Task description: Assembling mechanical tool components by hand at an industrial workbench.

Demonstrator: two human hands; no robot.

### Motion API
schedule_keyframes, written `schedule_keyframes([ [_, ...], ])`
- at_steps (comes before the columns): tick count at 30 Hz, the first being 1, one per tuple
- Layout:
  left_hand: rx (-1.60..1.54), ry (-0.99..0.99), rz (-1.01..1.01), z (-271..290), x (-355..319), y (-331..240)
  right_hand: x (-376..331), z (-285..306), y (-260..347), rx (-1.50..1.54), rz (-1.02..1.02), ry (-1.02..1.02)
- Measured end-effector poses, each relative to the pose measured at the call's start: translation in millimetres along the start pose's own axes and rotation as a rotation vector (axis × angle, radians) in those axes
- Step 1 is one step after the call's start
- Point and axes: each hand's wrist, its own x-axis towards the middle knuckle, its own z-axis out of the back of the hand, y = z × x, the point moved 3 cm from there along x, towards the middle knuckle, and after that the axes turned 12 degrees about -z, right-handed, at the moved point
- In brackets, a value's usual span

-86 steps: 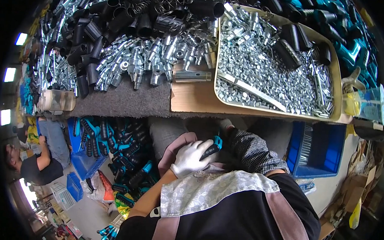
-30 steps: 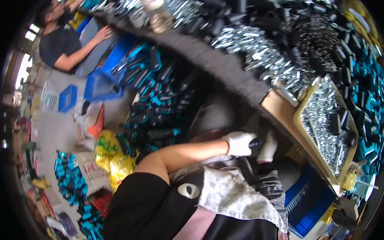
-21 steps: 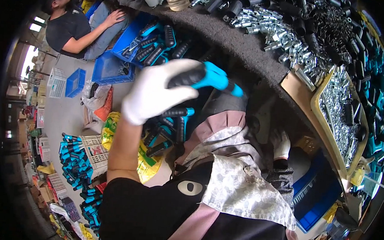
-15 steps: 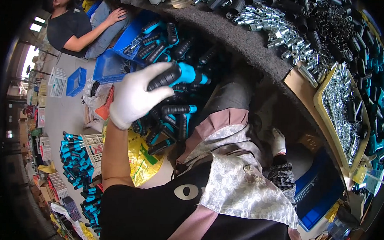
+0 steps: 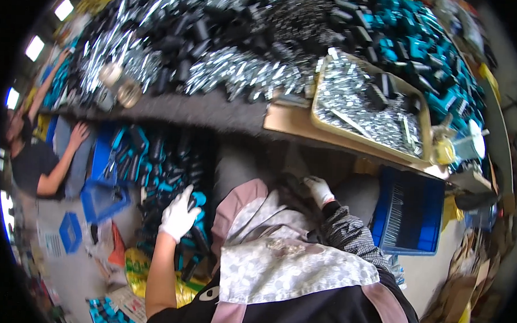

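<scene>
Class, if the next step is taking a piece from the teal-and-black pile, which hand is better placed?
Likely the left hand: it is at the teal-and-black pile, whereas the right hand is farther off, with the floral apron between.

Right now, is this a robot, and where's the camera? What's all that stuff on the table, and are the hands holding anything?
There is no robot here, just a person at work. The camera is worn on that person's head and looks down, and its very wide lens makes straight edges look bent.

On the table lie heaps of silvery metal parts, black tubes and teal parts. A yellowish tray holds more small metal pieces.

Below the table's edge, the white-gloved left hand is at a pile of teal-and-black handles. It looks close enough to touch one, but the blur hides whether it has a grip. I see nothing in the white-gloved right hand, though its palm is hidden.
</scene>
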Motion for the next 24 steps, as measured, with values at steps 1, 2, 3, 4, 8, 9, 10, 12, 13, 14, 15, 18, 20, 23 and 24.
schedule_keyframes([
  [1, -0.018, 0.022, 0.033, 9.9, -0.7, -10.0, -13.8, -9.4, 9.4, -0.037, 0.05, -0.028],
  [2, -0.006, 0.0, -0.021, 5.2, 1.1, -6.6, -20.0, -13.3, 13.4, -0.013, 0.011, -0.011],
  [3, -0.016, -0.082, -0.069, -8.0, 1.2, 2.2, -24.3, -16.9, 19.0, 0.01, -0.022, 0.008],
  [4, 0.045, -0.062, -0.092, -23.2, 2.4, 0.3, -30.4, -17.2, 22.9, -0.005, -0.009, 0.043],
  [8, 0.054, -0.085, -0.145, -61.0, -15.2, 12.9, -57.0, -42.0, 48.1, -0.316, 0.195, 0.129],
  [9, 0.037, -0.076, -0.137, -57.7, -12.5, 9.4, -61.0, -48.5, 54.2, -0.318, 0.2, 0.164],
  [10, 0.02, -0.066, -0.128, -55.8, -9.4, 4.6, -65.1, -52.9, 60.3, -0.32, 0.205, 0.199],
  [12, 0.102, 0.044, -0.087, -52.8, -6.4, -3.1, -83.1, -56.1, 76.7, -0.466, 0.329, 0.201],
  [13, 0.116, 0.15, -0.091, -50.2, 0.4, -6.5, -95.0, -55.6, 89.4, -0.501, 0.392, 0.218],
  [14, 0.18, 0.228, -0.107, -46.9, 6.7, -9.3, -108.5, -53.6, 100.2, -0.48, 0.401, 0.263],
  [15, 0.24, 0.304, -0.116, -44.3, 10.4, -11.6, -129.8, -49.7, 120.0, -0.472, 0.428, 0.291],
  [18, 0.248, 0.422, -0.193, -17.5, 35.9, -28.3, -186.9, -35.5, 176.2, -0.38, 0.454, 0.346],
  [20, 0.217, 0.326, -0.254, 14.3, 55.0, -52.6, -218.0, -33.1, 213.4, -0.419, 0.512, 0.323],
  [23, 0.23, 0.087, -0.479, 57.1, 79.0, -84.9, -239.0, -45.3, 252.0, -0.43, 0.648, 0.265],
  [24, 0.239, 0.059, -0.547, 73.6, 87.5, -102.9, -242.7, -49.8, 262.8, -0.505, 0.791, 0.185],
])
